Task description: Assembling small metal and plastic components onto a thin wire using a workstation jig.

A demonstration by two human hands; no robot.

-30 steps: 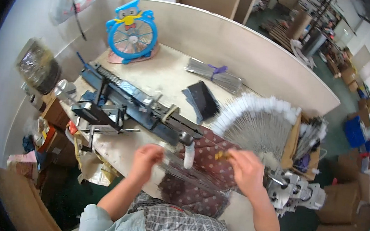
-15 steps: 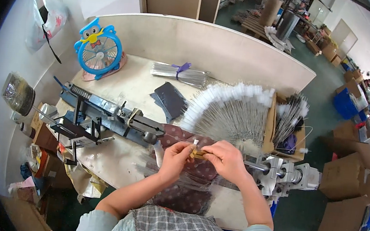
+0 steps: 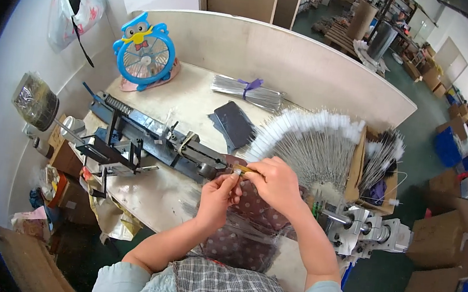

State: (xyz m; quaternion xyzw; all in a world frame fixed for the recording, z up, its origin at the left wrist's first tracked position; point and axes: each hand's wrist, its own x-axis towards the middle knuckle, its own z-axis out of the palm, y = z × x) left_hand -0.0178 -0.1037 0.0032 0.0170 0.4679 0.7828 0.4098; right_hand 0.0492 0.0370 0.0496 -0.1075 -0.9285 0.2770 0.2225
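Left hand (image 3: 219,193) pinching small yellowish piece (image 3: 241,171) | right hand (image 3: 277,180) gripping the same piece | both beside dark machine (image 3: 149,137) on worktop (image 3: 193,99), fanned white-tipped brushes (image 3: 308,142) behind

Small yellowish piece (image 3: 244,170) pinched horizontally between fingertips.

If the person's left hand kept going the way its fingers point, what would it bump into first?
Probably the right hand at once: the left hand points up and right, their fingertips already meeting over a small yellowish piece. Depth is unclear.
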